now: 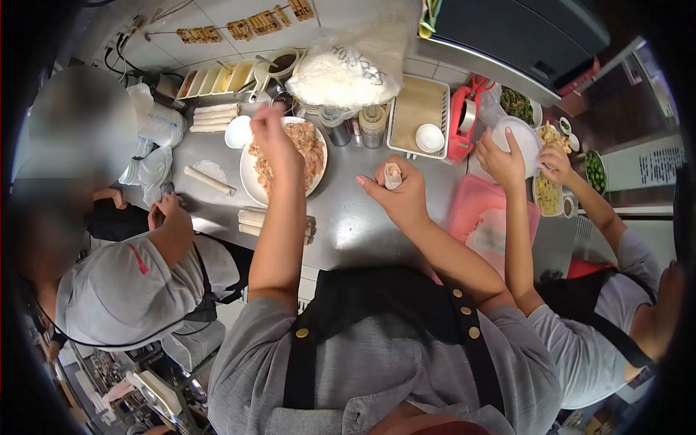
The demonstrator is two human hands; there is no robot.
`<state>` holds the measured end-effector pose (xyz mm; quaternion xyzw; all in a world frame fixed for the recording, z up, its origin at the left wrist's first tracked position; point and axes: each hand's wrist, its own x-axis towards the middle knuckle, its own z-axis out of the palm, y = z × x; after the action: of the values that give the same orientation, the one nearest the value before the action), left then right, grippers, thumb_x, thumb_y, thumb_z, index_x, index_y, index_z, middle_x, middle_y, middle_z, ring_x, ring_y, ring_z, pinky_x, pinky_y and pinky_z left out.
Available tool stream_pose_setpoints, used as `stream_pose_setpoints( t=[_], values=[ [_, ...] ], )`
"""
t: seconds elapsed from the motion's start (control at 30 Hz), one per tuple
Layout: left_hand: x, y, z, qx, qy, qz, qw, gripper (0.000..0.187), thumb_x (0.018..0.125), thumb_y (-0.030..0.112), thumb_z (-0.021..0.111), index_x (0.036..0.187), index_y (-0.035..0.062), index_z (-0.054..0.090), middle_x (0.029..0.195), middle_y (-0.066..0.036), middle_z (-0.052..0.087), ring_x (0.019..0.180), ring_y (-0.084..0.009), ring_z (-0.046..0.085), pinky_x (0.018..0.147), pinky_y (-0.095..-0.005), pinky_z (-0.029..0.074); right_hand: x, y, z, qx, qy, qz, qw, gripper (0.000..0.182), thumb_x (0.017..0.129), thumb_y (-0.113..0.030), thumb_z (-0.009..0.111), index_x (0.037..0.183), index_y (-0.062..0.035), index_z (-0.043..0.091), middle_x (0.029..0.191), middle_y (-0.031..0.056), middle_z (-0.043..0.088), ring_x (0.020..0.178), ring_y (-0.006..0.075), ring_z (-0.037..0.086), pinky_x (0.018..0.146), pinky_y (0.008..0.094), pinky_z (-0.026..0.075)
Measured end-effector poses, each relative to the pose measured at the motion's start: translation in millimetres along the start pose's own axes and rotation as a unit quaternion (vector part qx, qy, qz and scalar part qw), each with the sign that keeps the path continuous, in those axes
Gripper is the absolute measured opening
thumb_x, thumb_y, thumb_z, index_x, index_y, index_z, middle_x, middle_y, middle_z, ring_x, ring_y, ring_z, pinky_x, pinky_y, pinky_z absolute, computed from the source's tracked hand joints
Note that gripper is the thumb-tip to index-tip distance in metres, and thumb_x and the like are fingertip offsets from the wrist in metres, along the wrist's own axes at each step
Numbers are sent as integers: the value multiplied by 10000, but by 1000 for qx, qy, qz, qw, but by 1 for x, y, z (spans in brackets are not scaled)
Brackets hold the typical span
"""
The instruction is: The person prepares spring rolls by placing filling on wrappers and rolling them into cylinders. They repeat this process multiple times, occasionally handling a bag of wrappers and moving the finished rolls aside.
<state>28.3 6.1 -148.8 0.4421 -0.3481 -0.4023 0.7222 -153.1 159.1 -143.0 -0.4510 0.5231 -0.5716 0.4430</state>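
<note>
My left hand (274, 141) is over the left part of a white plate (253, 185) heaped with pinkish minced filling (308, 148). Its fingers are drawn together near the plate's far edge, and what they hold, if anything, is hidden. Curled round a small pale dough wrapper (392, 176) with a bit of filling showing at its top is my right hand (403, 194), held above the steel counter. A small white bowl (238, 132) stands beside the plate, left of my left hand.
White dough rolls (215, 117) and a sauce tray (217, 80) stand left; more rolls (255, 221) lie nearer me. Behind are a bag of white powder (341, 83) and jars (373, 127). A co-worker's hands (504, 163) hold a white bowl over a pink tray (464, 196); another person works left.
</note>
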Motion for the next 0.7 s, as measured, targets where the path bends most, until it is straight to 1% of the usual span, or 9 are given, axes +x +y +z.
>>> stream_pose_setpoints(
  t=[0.1,0.17,0.2,0.27,0.33,0.4,0.47,0.53,0.7],
  values=[
    [-75,60,21,37,-285,60,956,405,791,158,856,1043,116,542,1551,-185,393,1437,-319,392,1172,-480,313,-7,-8,-1,-48,6,-34,998,360,822,-50,863,762,-88,510,692,-36,528,660,52,461,568,259,400],
    [-98,99,23,228,-390,229,862,466,712,209,925,993,141,559,1622,-204,294,1481,-408,330,1198,-557,259,-14,-5,0,-60,12,-48,997,342,826,-99,871,769,-65,535,680,-24,520,657,70,444,551,279,387],
    [-104,111,23,228,-390,230,862,466,712,209,925,993,141,559,1622,-204,294,1481,-408,330,1198,-557,259,-16,-1,2,-39,11,-52,998,330,822,-68,863,780,-58,536,697,-18,533,678,68,466,564,280,418],
    [-114,129,22,334,-430,348,763,466,679,269,955,932,143,585,1612,-227,311,1497,-465,297,1203,-610,220,-24,1,5,-18,9,-58,998,320,819,-37,855,791,-51,537,714,-11,547,699,66,489,577,282,450],
    [-121,140,20,346,-430,363,751,420,678,301,952,873,145,614,1612,-217,337,1509,-484,273,1194,-659,199,-33,-12,9,79,9,-30,996,294,819,18,825,814,-38,537,758,3,569,758,61,519,639,284,516],
    [-126,148,16,399,-436,397,702,385,670,332,948,873,165,667,1604,-162,399,1526,-453,272,1194,-676,185,-41,-21,8,60,-2,-45,997,258,838,34,781,833,-60,541,775,-7,549,764,57,515,646,260,489],
    [-131,155,13,407,-438,405,691,344,677,350,933,861,180,699,1597,-129,428,1530,-435,278,1192,-683,180,-47,-24,6,41,-13,-59,997,233,858,50,736,851,-83,545,792,-17,530,770,54,511,654,237,463],
    [-133,160,10,416,-441,414,679,305,683,369,919,849,194,731,1590,-96,458,1533,-417,284,1190,-691,174,-51,-26,2,40,-50,-102,993,222,837,38,754,873,-72,565,809,-13,546,771,57,509,657,244,444],
    [-133,164,0,372,-470,463,652,184,743,359,848,822,207,782,1514,-45,560,1532,-391,297,1212,-683,164,-61,-41,-6,-36,-63,-102,992,236,801,-19,793,871,-46,569,778,12,556,757,77,514,661,271,446]
  ],
)
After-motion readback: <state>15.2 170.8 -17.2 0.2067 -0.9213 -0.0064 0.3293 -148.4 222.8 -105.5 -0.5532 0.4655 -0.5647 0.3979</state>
